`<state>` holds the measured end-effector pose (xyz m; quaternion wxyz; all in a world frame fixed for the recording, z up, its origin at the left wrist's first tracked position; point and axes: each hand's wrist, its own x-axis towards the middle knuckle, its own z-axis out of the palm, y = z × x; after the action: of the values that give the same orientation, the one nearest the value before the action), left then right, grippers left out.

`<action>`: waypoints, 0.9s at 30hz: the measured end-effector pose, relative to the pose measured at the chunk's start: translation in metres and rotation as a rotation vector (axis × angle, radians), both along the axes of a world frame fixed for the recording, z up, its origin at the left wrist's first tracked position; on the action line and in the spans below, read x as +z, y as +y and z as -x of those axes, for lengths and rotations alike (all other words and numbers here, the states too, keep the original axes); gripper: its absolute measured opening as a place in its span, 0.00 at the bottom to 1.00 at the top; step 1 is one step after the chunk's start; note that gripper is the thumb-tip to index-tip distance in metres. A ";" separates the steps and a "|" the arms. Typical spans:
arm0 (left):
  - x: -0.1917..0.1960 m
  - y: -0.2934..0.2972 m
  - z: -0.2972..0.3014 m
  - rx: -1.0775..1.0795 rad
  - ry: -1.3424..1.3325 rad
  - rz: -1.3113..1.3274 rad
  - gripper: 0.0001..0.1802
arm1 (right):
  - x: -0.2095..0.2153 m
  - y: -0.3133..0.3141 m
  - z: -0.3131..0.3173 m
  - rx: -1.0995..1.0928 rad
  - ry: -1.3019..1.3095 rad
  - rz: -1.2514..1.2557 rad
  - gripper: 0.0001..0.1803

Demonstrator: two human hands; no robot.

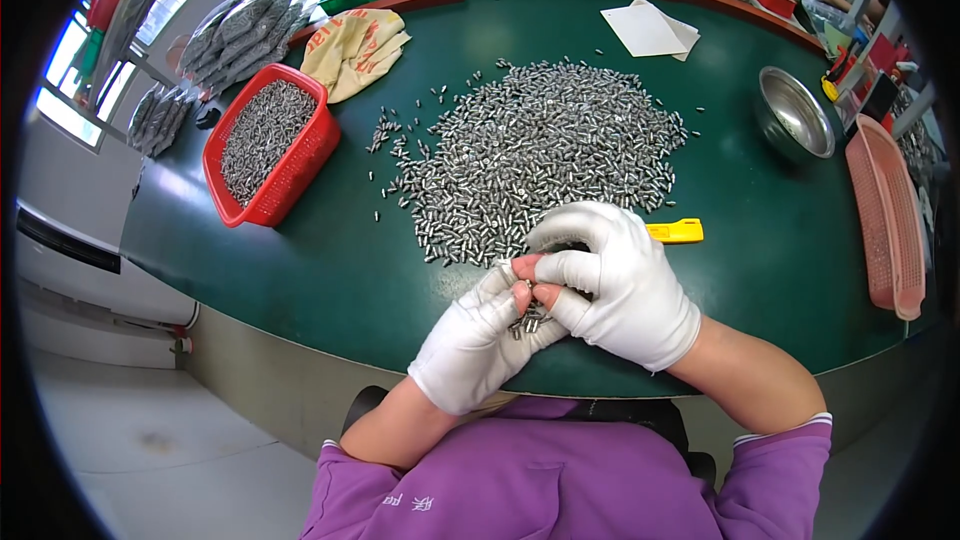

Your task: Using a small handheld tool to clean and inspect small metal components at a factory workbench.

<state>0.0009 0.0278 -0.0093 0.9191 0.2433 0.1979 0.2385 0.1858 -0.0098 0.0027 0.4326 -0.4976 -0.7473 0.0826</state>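
Note:
My left hand and my right hand, both in white gloves with bare fingertips, meet near the front of the green table. Several small metal parts, shiny and cylindrical, lie in the left palm. Thumb and fingers of the left hand press together around a part at the top. The right thumb and forefinger pinch at the same spot, touching the left fingertips; what lies between them is mostly hidden. Just beyond both hands spreads a large heap of the same metal parts. A yellow cutter-like tool lies right of the right hand.
At the left stands a red basket full of similar parts, near a tan cloth bag and packed grey bags. White paper lies at the back. A steel bowl and a pink basket are at the right.

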 end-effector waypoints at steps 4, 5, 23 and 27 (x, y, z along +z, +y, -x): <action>0.004 0.002 0.002 0.074 -0.009 0.043 0.23 | 0.012 0.001 -0.007 -0.132 -0.158 -0.076 0.10; -0.002 0.005 0.009 0.093 -0.030 0.074 0.21 | 0.013 0.002 -0.011 -0.208 -0.222 -0.138 0.09; -0.007 0.026 0.014 0.066 -0.229 0.196 0.11 | 0.010 -0.001 -0.026 -0.427 -0.556 0.243 0.07; -0.008 0.025 0.010 0.104 -0.167 0.186 0.08 | 0.025 -0.004 -0.028 -0.448 -0.514 0.248 0.07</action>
<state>-0.0093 0.0525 -0.0168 0.9374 0.1258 0.1544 0.2857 0.2142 -0.0139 0.0274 0.1745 -0.7020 -0.6885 -0.0521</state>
